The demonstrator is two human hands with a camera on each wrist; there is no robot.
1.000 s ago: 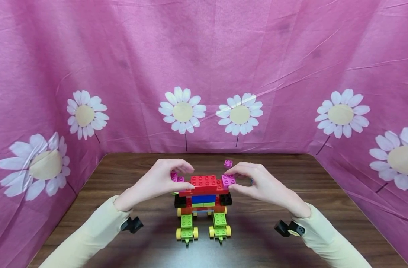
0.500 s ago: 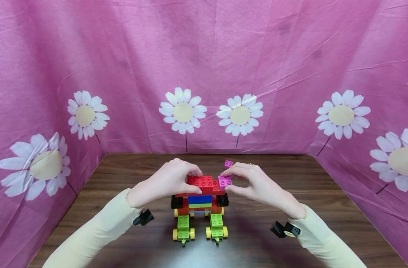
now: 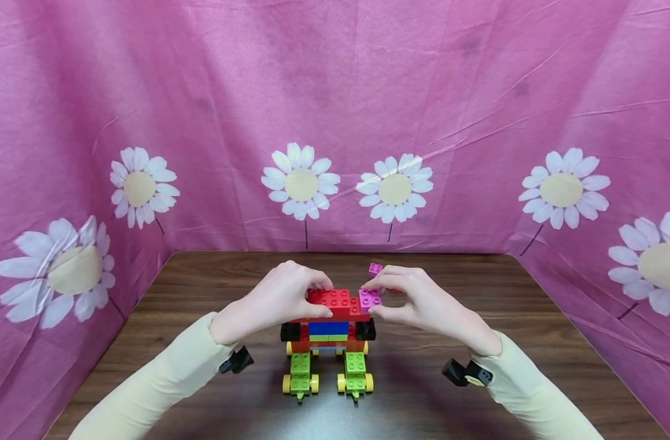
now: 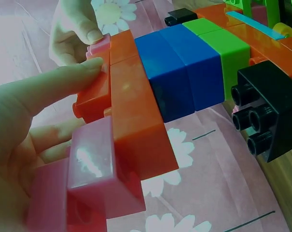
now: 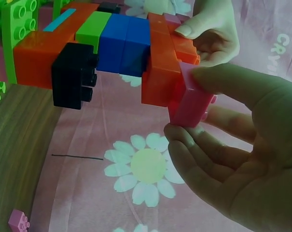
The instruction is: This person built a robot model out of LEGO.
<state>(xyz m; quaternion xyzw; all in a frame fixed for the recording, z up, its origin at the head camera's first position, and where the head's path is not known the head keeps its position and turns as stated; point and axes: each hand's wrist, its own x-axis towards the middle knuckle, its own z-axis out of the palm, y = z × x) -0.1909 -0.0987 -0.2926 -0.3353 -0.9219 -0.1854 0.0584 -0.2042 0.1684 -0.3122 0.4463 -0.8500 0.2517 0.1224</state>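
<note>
A toy-brick build stands mid-table on two green wheeled bases (image 3: 300,374) with yellow wheels. Blue bricks (image 3: 328,328) in its middle carry a red layer and a raised red brick (image 3: 335,297). My left hand (image 3: 280,299) grips that red brick between thumb and fingers. At the right end, my right hand (image 3: 419,299) pinches a pink brick (image 3: 369,298); in the right wrist view this pink brick (image 5: 190,96) sits against the red layer's end. The left wrist view shows other pink bricks (image 4: 91,162) at the left end, hidden behind my left hand in the head view.
Black bricks (image 3: 290,332) stick out on both sides of the build. Behind it, a loose pink brick (image 3: 375,268) lies near my right fingers. A pink cloth (image 3: 335,91) with printed daisies rises around the brown wooden table (image 3: 203,275).
My left hand has moved right, from beside the build onto the raised red brick. The build has shifted slightly left, and my right hand went with it, still pinching the pink brick.
</note>
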